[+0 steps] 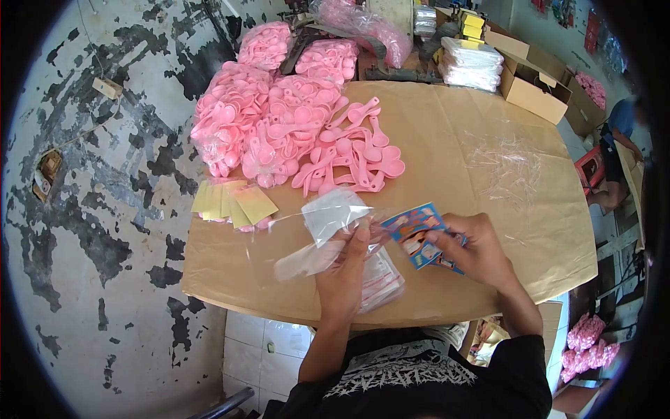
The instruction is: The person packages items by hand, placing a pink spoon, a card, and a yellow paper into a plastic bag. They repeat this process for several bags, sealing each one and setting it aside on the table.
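My left hand (340, 276) is closed on a clear plastic bag (307, 261), whose film spreads to the left and toward the right hand. Between thumb and fingers, my right hand (479, 246) grips blue printed cards (417, 234) with a colourful picture; their left edge meets the bag's film. Under the hands lies a stack of clear plastic bags (382, 283). A whitish square of folded plastic (333, 214) rests just beyond the left hand. Loose pink plastic spoons (359, 150) are heaped farther back.
Bulging bags of pink spoons (234, 105) stand at the back left. Yellow cards (234, 201) are fanned at the left edge. Thin plastic strips (506, 167) lie on the brown-covered table (433, 140). Wrapped packs (471, 63) and a cardboard box (534, 87) are behind; another person (620, 133) is at right.
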The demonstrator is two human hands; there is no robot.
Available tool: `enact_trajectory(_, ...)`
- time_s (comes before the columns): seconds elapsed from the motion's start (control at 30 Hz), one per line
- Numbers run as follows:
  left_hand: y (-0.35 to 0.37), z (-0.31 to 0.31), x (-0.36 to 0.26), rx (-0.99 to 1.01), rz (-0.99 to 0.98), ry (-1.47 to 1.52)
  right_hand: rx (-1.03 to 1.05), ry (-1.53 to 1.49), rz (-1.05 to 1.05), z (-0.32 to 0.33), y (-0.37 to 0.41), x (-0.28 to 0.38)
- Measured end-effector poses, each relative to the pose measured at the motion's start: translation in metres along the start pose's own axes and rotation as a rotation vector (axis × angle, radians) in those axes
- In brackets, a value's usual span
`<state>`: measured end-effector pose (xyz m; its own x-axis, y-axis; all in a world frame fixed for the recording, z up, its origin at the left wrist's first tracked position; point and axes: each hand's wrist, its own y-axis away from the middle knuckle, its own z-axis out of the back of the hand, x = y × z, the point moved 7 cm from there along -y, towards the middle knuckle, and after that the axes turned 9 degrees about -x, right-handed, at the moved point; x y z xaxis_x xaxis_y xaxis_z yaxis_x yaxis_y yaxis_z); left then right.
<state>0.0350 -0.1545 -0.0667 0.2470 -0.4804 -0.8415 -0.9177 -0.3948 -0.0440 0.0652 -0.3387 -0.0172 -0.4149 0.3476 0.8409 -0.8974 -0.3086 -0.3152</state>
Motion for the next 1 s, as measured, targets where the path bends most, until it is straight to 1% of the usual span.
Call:
enact_trajectory(0.03,0.0,0.001,0.003,-0.001,0.024,-0.021,0.032,-0.002,0.011,-0.007,0.001,0.001)
enact_trajectory(0.07,0.0,0.003,0.006,-0.004,0.045,-0.04,0.017,-0.007,0.01,-0.008,0.001,-0.001)
enact_trajectory(0.13,0.0,-0.001,0.002,0.016,0.087,0.035,-0.012,-0.023,0.012,-0.012,0.0,-0.004)
enact_trajectory(0.23,-0.001,-0.001,-0.003,0.0,0.112,0.107,-0.098,-0.182,-0.098,-0.005,0.001,-0.01)
enact_trajectory(0.27,-0.002,0.0,-0.005,-0.009,0.112,0.127,-0.079,-0.149,-0.057,-0.007,0.002,-0.009)
enact_trajectory(0.33,-0.001,-0.003,-0.007,0.016,0.117,0.043,-0.039,-0.077,0.029,-0.01,0.004,-0.007)
enact_trajectory(0.43,0.005,-0.006,-0.006,0.065,0.107,-0.006,-0.004,0.104,0.062,-0.02,0.001,0.004)
enact_trajectory(0.53,0.006,-0.006,-0.007,0.13,0.072,-0.092,0.127,0.075,0.189,-0.026,0.001,0.015)
enact_trajectory(0.57,0.007,-0.004,-0.007,0.147,0.059,-0.132,0.117,0.06,0.185,-0.026,0.0,0.014)
enact_trajectory(0.63,0.01,-0.004,-0.001,0.291,0.139,-0.264,0.094,0.023,0.178,-0.03,0.002,0.011)
enact_trajectory(0.67,0.013,-0.004,0.003,0.365,0.18,-0.334,0.103,0.013,0.152,-0.032,0.002,0.011)
enact_trajectory(0.73,0.012,-0.004,0.005,0.324,0.156,-0.22,0.118,-0.007,0.1,-0.035,0.001,0.009)
enact_trajectory(0.8,0.011,-0.005,-0.002,0.273,0.2,-0.013,0.175,-0.047,0.056,-0.042,0.0,0.004)
enact_trajectory(0.83,0.011,-0.007,-0.001,0.289,0.199,-0.022,0.204,-0.065,0.033,-0.045,0.001,0.001)
enact_trajectory(0.93,0.013,-0.014,0.003,0.35,0.183,-0.077,0.083,-0.249,0.035,-0.048,0.002,0.001)
enact_trajectory(0.97,0.015,-0.017,0.001,0.377,0.165,-0.115,0.083,-0.338,-0.057,-0.05,0.003,-0.004)
enact_trajectory(1.0,0.014,-0.02,-0.002,0.406,0.089,-0.148,0.083,-0.429,-0.147,-0.053,0.002,-0.008)
